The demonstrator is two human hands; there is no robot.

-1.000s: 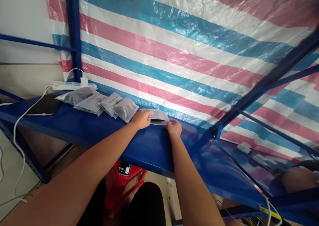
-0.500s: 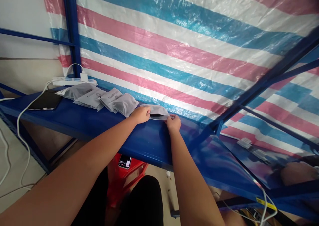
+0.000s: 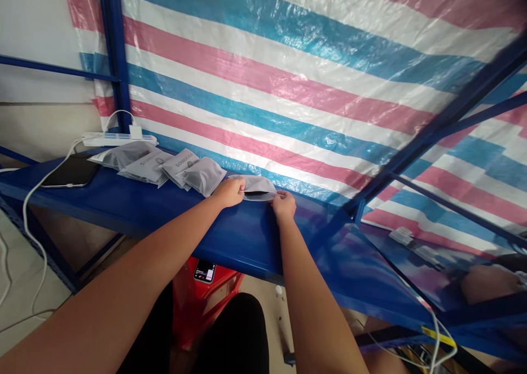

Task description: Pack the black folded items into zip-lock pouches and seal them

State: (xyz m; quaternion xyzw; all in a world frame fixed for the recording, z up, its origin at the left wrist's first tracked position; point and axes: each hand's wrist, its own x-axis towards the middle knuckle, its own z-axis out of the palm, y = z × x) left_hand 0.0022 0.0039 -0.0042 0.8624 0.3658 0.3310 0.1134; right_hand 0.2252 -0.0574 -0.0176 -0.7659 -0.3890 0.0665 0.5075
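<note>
A frosted plastic pouch lies on the blue shelf, its near edge gaping a little over something dark inside. My left hand pinches the left end of that edge, fingers closed. At the right end, my right hand grips the pouch's corner between thumb and fingers. Left of my hands several similar pouches overlap in a row; the nearest pouch almost touches my left hand, and printing shows on the pouch beside it.
Along the back left sit a white power strip and a black tablet with a cable over it. A phone rests on a red stool below the shelf. Another person's arm shows at the far right, near white cables.
The view shifts slightly. Both hands keep hold of the same pouch, whose opening stays slightly parted; the other pouches stay in place.
</note>
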